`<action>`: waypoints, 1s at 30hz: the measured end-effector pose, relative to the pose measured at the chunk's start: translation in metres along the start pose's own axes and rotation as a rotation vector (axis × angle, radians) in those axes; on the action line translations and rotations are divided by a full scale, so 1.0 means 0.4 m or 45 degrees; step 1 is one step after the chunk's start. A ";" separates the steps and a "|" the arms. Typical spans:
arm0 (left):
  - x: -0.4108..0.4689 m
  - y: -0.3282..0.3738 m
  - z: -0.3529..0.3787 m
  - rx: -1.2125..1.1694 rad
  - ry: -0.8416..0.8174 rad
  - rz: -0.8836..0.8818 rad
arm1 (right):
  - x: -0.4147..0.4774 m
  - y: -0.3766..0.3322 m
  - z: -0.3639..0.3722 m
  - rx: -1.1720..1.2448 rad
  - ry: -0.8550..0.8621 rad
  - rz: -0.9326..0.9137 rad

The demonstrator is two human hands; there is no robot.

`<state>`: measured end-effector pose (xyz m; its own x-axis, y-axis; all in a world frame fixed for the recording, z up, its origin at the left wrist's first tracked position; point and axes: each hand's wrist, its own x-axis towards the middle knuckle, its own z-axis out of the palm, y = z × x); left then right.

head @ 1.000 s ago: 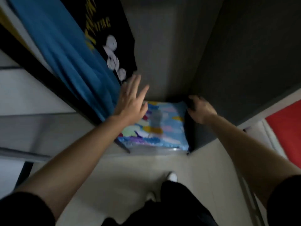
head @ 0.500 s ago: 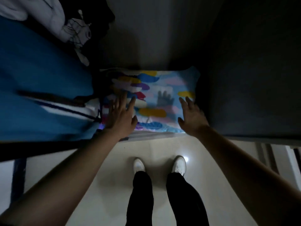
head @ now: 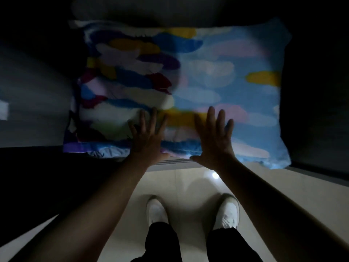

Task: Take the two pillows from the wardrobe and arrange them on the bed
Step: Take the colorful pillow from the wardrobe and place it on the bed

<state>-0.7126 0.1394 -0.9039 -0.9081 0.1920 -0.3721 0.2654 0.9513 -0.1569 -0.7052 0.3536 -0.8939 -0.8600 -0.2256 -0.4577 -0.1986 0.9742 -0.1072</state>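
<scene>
Room is dim. Pale glossy tiled floor (head: 188, 186) with a small bright light reflection (head: 215, 175) near the wardrobe's front edge. Wardrobe interior (head: 317, 91) dark, side walls nearly black, back wall grey at the top. Metal sliding track (head: 173, 163) runs along the threshold. Left side too dark to make out.

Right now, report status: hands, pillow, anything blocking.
Left hand and right hand open, spread over the pillow's near edge, no grip yet. Pillow on wardrobe floor. Nothing seen blocking; sides dark.
</scene>
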 end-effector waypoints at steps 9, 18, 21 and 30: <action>0.061 0.013 0.065 0.221 0.181 0.022 | 0.055 -0.015 0.082 -0.057 0.144 0.049; -0.030 -0.047 -0.383 0.386 0.317 0.141 | -0.079 0.010 -0.357 -0.047 0.076 -0.073; -0.069 -0.082 -0.568 0.291 0.228 0.135 | -0.147 0.022 -0.519 0.043 0.139 -0.089; -0.231 0.001 -0.901 -0.006 0.150 0.172 | -0.450 0.071 -0.721 0.227 0.053 0.024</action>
<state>-0.7455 0.2090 -0.5400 -0.8961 0.3446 -0.2798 0.3861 0.9161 -0.1083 -0.6918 0.4223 -0.5601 -0.8822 -0.2037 -0.4246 -0.0991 0.9617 -0.2555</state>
